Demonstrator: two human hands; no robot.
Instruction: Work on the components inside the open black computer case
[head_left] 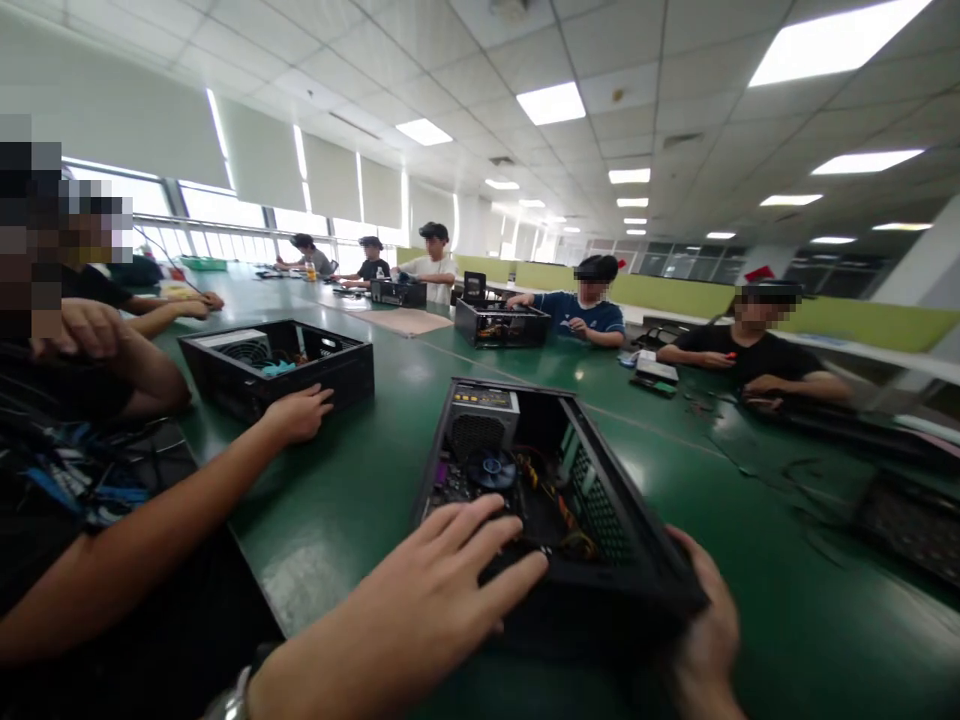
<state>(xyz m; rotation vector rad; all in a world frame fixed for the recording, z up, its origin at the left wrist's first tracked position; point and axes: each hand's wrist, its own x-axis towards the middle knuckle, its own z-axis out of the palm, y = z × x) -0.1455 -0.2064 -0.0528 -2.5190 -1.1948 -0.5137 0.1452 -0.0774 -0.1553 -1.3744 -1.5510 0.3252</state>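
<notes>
Two hands on open PC case, left hand flat over near edge, right hand partly cut off

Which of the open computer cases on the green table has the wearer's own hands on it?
The nearest computer case: left hand rests on its near edge, right hand grips its corner.

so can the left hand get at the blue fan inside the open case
Probably yes: the left hand already rests over the open case's near edge, the blue fan lies just beyond its fingertips, and nothing covers it.
</notes>
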